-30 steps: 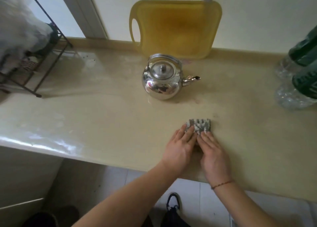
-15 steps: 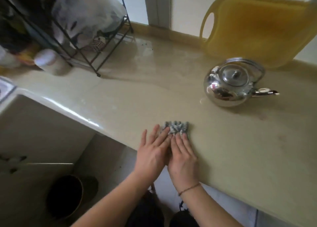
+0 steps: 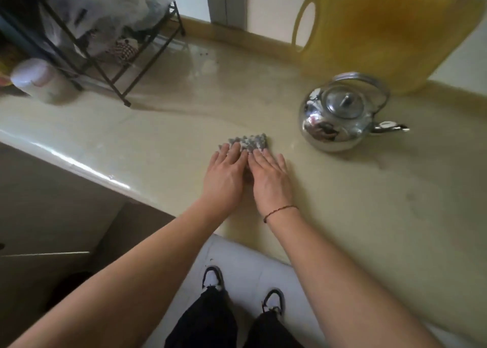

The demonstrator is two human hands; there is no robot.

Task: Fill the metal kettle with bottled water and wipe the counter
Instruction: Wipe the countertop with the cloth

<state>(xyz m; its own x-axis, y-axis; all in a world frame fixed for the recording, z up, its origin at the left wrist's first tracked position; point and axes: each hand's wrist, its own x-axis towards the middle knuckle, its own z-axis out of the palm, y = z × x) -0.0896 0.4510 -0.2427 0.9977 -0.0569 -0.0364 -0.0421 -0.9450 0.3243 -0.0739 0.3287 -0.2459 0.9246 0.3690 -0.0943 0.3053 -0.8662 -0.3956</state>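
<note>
Nearest the camera, two dark trouser legs and a pair of dark-and-white shoes [image 3: 213, 279] are seen on a pale tiled floor, below the front edge of the counter [image 3: 369, 202]. Two bare forearms are stretched forward over that edge; a thin red cord bracelet [image 3: 279, 212] is worn on the right wrist.

The left hand [image 3: 226, 175] and the right hand [image 3: 271, 177] are laid flat, side by side and touching, palms down on the counter. No closed grip is made by either: the fingers are extended and pressed down on the near part of a grey knobbly cloth [image 3: 250, 141], whose far edge is left showing beyond the fingertips. The cloth lies flat on the counter, well in from the front edge.

To the right of the cloth and a little farther back, near it but apart from it, the metal kettle [image 3: 340, 116] is stood upright on the counter, its lid on, its handle raised and its spout pointed right.

Behind the kettle, a yellow cutting board [image 3: 382, 26] is leaned against the wall. At the far left, a black wire rack [image 3: 110, 58] is stood on the counter with a plastic bag [image 3: 105, 8] in it, and a blurred white container [image 3: 39, 80] is seen beside it.
</note>
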